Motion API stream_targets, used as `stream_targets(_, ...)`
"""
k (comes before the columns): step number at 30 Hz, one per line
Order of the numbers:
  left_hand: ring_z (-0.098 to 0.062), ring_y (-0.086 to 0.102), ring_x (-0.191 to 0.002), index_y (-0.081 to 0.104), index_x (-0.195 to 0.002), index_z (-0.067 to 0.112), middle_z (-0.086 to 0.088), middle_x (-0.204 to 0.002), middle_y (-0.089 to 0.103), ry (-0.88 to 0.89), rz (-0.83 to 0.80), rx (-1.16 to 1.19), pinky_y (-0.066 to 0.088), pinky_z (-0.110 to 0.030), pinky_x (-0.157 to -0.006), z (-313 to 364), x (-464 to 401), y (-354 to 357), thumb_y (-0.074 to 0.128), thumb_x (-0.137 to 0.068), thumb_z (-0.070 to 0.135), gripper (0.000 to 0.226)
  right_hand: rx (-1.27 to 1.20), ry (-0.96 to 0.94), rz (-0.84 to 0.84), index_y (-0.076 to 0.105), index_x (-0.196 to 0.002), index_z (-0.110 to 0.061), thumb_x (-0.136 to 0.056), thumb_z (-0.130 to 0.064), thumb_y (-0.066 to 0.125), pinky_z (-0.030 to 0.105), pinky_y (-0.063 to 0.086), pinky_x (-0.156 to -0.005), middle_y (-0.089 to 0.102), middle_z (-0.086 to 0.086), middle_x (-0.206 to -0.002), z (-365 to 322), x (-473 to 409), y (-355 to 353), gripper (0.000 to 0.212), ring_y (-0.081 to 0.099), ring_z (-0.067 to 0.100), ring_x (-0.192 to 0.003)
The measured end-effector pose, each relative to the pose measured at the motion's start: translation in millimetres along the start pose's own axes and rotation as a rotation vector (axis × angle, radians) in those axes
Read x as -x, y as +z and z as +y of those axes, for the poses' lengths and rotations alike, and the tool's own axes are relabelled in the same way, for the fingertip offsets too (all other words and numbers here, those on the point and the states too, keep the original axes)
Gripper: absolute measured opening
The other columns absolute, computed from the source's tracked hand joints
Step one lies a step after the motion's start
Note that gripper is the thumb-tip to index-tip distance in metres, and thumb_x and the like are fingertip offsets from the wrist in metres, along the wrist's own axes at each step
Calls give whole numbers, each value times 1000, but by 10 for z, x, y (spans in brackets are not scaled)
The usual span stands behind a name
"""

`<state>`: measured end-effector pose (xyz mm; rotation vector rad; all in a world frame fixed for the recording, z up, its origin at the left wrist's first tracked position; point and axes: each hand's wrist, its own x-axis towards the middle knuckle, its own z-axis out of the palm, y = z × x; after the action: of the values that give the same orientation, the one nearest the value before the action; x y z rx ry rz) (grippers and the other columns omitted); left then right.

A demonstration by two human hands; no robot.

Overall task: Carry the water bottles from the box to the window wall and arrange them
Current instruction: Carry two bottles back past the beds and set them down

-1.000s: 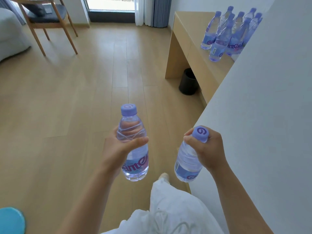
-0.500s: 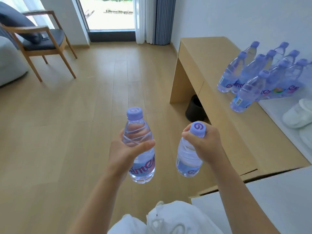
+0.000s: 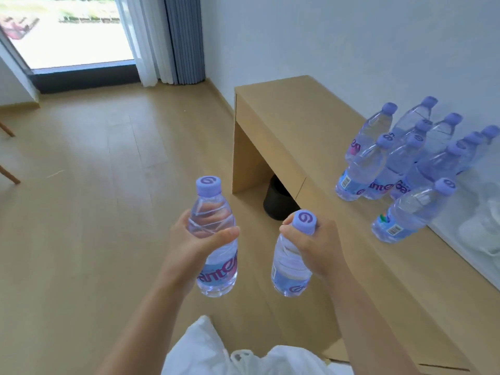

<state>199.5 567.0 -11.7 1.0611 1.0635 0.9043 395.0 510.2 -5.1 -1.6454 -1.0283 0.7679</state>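
Slippers (image 3: 484, 226) at right edge, cut off, blurred beside bottles (image 3: 400, 155).

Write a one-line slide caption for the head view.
Left hand and right hand each carry a water bottle toward bottles grouped on the wooden bench.

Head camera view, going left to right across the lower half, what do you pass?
Left hand gripping a clear plastic water bottle with a purple cap → right hand holding a second purple-capped bottle by its neck → lone purple-capped bottle standing on the light wooden desk.
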Motion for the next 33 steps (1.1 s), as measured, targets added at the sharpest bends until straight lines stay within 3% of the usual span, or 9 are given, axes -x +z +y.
stream_targets(8, -20, 72, -79, 67, -98, 22, -2, -88, 74, -41, -231, -89, 53, -33, -68, 424, -1379, 66, 81, -34, 36, 67, -5, 110, 307, 60, -70, 4, -64, -25, 61, 20, 42, -55, 57, 22, -67, -162, -763, 197, 30, 50, 13, -59)
stream_targets(13, -20, 72, -77, 69, -93, 24, -2, -86, 74, -60, -352, -138, 52, -33, -66, 475, -2040, 379, 81, -33, 36, 62, 54, 121, 436, 59, -79, 5, -79, -16, 66, 23, 42, -62, 59, 21, -77, -104, -1351, 68, 22, 50, 21, -67)
stream_targets(19, -17, 72, -80, 68, -96, 23, 1, -89, 74, -78, -470, -230, 52, -32, -69, 557, -2777, 940, 81, -35, 38, 65, 7, 88, 663, 58, -81, 7, -80, -10, 66, 23, 43, -61, 59, 23, -80, -40, -2200, -253, 19, 51, 18, -68)
stream_targets(21, -17, 72, -80, 67, -96, 22, 0, -88, 74, -74, -506, -257, 52, -33, -70, 595, -3013, 1162, 82, -34, 38, 66, 21, 90, 756, 55, -75, 5, -79, -9, 67, 24, 40, -58, 57, 19, -70, -1, -2461, -360, 19, 48, 16, -63)
stream_targets(24, -18, 71, -78, 67, -92, 24, 0, -85, 74, -58, -539, -252, 52, -32, -68, 640, -3314, 1518, 82, -34, 37, 61, 39, 107, 850, 42, -62, -5, -79, -9, 65, 16, 31, -49, 39, -4, -52, 99, -2755, -485, 29, 35, 6, -50)
stream_targets(28, -15, 71, -78, 66, -93, 25, 2, -85, 73, -45, -608, -289, 52, -29, -67, 625, -3636, 1918, 80, -35, 40, 61, 58, 188, 931, 49, -67, -8, -79, -7, 64, 14, 34, -51, 45, -6, -56, 285, -2907, -571, 19, 40, 6, -52)
stream_targets(31, -16, 71, -79, 64, -96, 21, 2, -86, 73, -54, -698, -342, 52, -32, -70, 590, -3859, 2211, 81, -32, 40, 69, 75, 220, 986, 50, -67, -20, -76, -4, 65, 12, 35, -54, 49, -11, -55, 319, -2950, -667, 24, 46, 6, -55)
stream_targets(33, -15, 71, -78, 64, -97, 20, 2, -85, 73, -54, -765, -374, 53, -31, -71, 551, -3994, 2399, 81, -32, 40, 70, 103, 233, 1042, 56, -78, -26, -75, -3, 66, 7, 38, -62, 59, -12, -71, 288, -2984, -695, 26, 55, 1, -69)
